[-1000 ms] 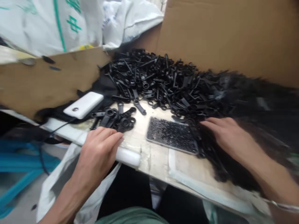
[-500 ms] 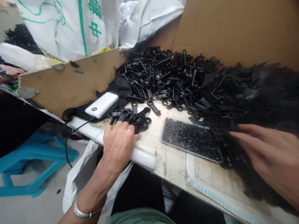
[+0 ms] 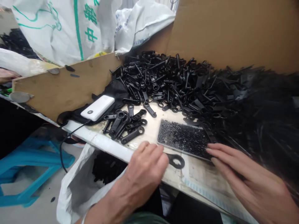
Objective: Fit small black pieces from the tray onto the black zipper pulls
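Note:
My left hand (image 3: 147, 169) is closed over a black plastic lever with a ring end (image 3: 179, 162), at the front of the worktable (image 3: 153, 132). The ring sticks out to the right of the fingers; the rest is hidden. My right hand (image 3: 249, 177) has its fingers stretched out, tips at the right front corner of a shallow clear tray (image 3: 161, 141) full of tiny black pieces (image 3: 183, 135); nothing shows in its grip. Left of the tray lies a small group of similar black levers (image 3: 123, 123).
A large heap of black plastic levers (image 3: 163, 77) lies against the cardboard back wall (image 3: 233, 31). A white power bank (image 3: 98, 107) with a black cable sits at left. Below the edge hangs an open white sack (image 3: 70, 186) holding black parts. A blue stool (image 3: 30, 168) stands at left.
My left hand has moved right from the small group of levers and now holds one. My right hand has come left to the tray's corner. The view has shifted slightly.

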`<state>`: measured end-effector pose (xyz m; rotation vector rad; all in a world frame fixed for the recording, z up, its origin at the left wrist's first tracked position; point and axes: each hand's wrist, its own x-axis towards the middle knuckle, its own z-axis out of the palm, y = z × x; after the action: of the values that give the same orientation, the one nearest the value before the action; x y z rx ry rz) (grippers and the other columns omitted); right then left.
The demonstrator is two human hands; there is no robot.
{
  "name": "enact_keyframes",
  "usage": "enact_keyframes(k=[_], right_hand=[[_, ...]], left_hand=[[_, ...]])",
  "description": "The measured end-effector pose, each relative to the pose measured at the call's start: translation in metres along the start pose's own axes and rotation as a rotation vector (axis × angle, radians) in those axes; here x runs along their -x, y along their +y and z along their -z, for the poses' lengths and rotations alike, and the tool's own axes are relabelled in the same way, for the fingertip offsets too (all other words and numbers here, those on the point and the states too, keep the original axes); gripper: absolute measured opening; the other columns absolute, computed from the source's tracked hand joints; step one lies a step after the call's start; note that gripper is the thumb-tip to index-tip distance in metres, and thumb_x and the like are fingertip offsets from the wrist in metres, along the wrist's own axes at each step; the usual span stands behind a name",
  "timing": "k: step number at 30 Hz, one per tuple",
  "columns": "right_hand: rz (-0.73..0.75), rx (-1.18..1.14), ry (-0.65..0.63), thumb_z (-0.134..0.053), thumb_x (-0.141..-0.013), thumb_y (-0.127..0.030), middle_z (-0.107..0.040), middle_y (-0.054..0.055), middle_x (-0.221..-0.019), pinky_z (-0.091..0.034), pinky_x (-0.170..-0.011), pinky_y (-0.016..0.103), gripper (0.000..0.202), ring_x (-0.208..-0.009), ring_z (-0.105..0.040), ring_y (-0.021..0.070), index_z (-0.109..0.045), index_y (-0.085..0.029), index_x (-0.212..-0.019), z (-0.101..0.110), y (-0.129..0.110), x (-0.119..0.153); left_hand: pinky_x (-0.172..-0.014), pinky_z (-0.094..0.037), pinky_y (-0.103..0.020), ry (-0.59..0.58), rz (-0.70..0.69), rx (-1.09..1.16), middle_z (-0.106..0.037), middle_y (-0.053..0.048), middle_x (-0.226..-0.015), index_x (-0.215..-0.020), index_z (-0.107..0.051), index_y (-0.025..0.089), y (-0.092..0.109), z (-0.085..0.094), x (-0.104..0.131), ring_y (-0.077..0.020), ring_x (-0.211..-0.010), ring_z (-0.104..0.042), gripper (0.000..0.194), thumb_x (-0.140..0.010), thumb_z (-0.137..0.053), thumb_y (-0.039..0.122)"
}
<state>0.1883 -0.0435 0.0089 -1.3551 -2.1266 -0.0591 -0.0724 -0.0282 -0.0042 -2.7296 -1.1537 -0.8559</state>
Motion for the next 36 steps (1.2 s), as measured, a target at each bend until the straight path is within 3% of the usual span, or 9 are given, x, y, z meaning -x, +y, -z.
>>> enact_keyframes(k=[3, 7, 13, 17, 21, 24, 29, 32, 36], right_hand=[[-0.018, -0.028, -0.015, -0.055, -0.089, -0.025, -0.063, 0.002, -0.120, -0.050, -0.098, 0.034, 0.028, -0.107, -0.062, 0.0197, -0.062, -0.028, -0.116, -0.001, 0.002, 0.006], [-0.030, -0.035, -0.003, -0.054, -0.090, -0.025, -0.064, 0.003, -0.118, -0.050, -0.097, 0.032, 0.026, -0.106, -0.062, 0.0184, -0.062, -0.026, -0.115, -0.002, 0.007, 0.011], [-0.008, -0.044, 0.004, -0.054, -0.090, -0.025, -0.065, 0.003, -0.115, -0.049, -0.096, 0.031, 0.026, -0.104, -0.062, 0.0182, -0.062, -0.026, -0.115, -0.007, 0.008, 0.010], [-0.020, -0.078, -0.085, -0.052, -0.092, -0.027, -0.066, 0.004, -0.113, -0.049, -0.094, 0.034, 0.023, -0.103, -0.062, 0.0195, -0.063, -0.024, -0.113, -0.021, 0.005, -0.025], [0.069, -0.025, -0.260, -0.047, -0.094, -0.023, -0.067, 0.006, -0.112, -0.048, -0.091, 0.035, 0.026, -0.103, -0.061, 0.0207, -0.062, -0.021, -0.115, -0.052, -0.008, -0.091], [0.147, 0.141, -0.428, -0.048, -0.093, -0.020, -0.066, 0.009, -0.113, -0.047, -0.086, 0.034, 0.029, -0.106, -0.058, 0.0233, -0.060, -0.020, -0.120, -0.082, -0.022, -0.136], [0.151, 0.212, -0.482, -0.051, -0.088, -0.014, -0.067, 0.010, -0.092, -0.044, -0.077, 0.032, 0.021, -0.094, -0.060, 0.0247, -0.067, -0.017, -0.102, -0.125, -0.027, -0.171], [0.159, 0.198, -0.504, -0.050, -0.087, -0.011, -0.068, 0.010, -0.089, -0.043, -0.077, 0.029, 0.020, -0.092, -0.060, 0.0228, -0.069, -0.016, -0.091, -0.128, -0.022, -0.176], [0.169, 0.140, -0.514, -0.050, -0.091, -0.016, -0.068, 0.006, -0.092, -0.043, -0.079, 0.026, 0.020, -0.090, -0.061, 0.0178, -0.070, -0.019, -0.093, -0.103, -0.030, -0.176]], left_hand=[[-0.074, -0.047, -0.039, -0.070, -0.105, -0.103, -0.062, -0.009, -0.086, -0.082, -0.057, 0.012, 0.017, -0.021, -0.001, -0.0209, -0.078, -0.056, 0.017, -0.086, -0.043, 0.003], [-0.078, -0.047, -0.040, -0.109, -0.108, -0.177, -0.062, -0.012, -0.093, -0.093, -0.058, 0.011, 0.027, -0.041, -0.002, -0.0222, -0.084, -0.058, 0.017, -0.089, -0.042, 0.008], [-0.094, -0.042, -0.043, -0.140, -0.129, -0.164, -0.061, -0.016, -0.108, -0.105, -0.058, 0.007, 0.027, -0.038, 0.000, -0.0257, -0.101, -0.056, 0.023, -0.091, -0.042, 0.011], [-0.093, -0.043, -0.043, -0.145, -0.099, -0.135, -0.062, -0.014, -0.108, -0.110, -0.058, 0.009, 0.026, -0.034, 0.003, -0.0239, -0.100, -0.056, 0.025, -0.093, -0.040, 0.013], [-0.085, -0.046, -0.044, -0.044, -0.064, -0.097, -0.065, -0.010, -0.092, -0.102, -0.061, 0.011, 0.025, -0.037, 0.003, -0.0219, -0.087, -0.059, 0.022, -0.093, -0.041, 0.014], [-0.076, -0.048, -0.044, 0.026, -0.036, -0.086, -0.063, -0.009, -0.080, -0.092, -0.062, 0.011, 0.022, -0.040, 0.001, -0.0213, -0.076, -0.058, 0.024, -0.092, -0.037, 0.012], [-0.065, -0.048, -0.040, 0.080, -0.040, -0.099, -0.060, -0.009, -0.072, -0.087, -0.061, 0.011, 0.017, -0.048, -0.002, -0.0226, -0.072, -0.058, 0.025, -0.091, -0.036, 0.014], [-0.063, -0.047, -0.039, 0.131, -0.057, -0.087, -0.061, -0.008, -0.072, -0.086, -0.061, 0.010, 0.014, -0.052, 0.000, -0.0220, -0.069, -0.058, 0.023, -0.089, -0.039, 0.014], [-0.061, -0.045, -0.037, 0.200, -0.083, -0.060, -0.061, -0.008, -0.072, -0.083, -0.061, 0.011, 0.011, -0.055, -0.001, -0.0207, -0.067, -0.057, 0.020, -0.087, -0.042, 0.014]])
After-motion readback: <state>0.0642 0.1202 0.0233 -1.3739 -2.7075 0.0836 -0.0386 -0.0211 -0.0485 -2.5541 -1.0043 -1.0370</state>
